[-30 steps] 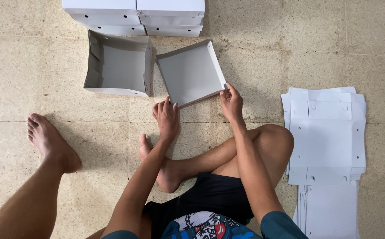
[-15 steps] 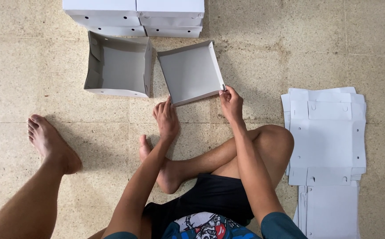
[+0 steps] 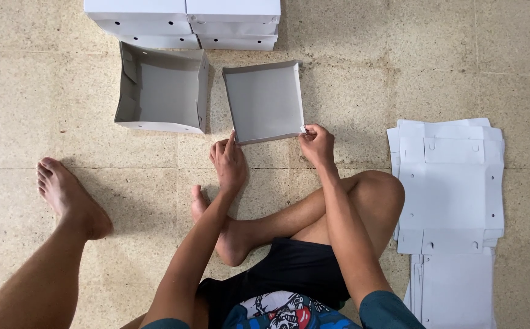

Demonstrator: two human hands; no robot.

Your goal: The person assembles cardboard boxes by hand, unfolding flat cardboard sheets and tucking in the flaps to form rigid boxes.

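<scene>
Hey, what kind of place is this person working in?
Probably an informal home or small workshop floor used for box assembly: a beige speckled tiled floor, a stack of flat white cardboard box blanks, and finished white cardboard boxes stacked ahead of the barefoot person.

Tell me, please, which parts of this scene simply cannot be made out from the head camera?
- Stacked white cardboard boxes: tops cut off by the upper frame edge.
- Pile of flat white cardboard sheets: lower end runs past the bottom edge.
- Shallow grey cardboard tray: near corners covered by the left hand and right hand.
- Open grey cardboard box: outer far side hidden by its own walls.
</scene>
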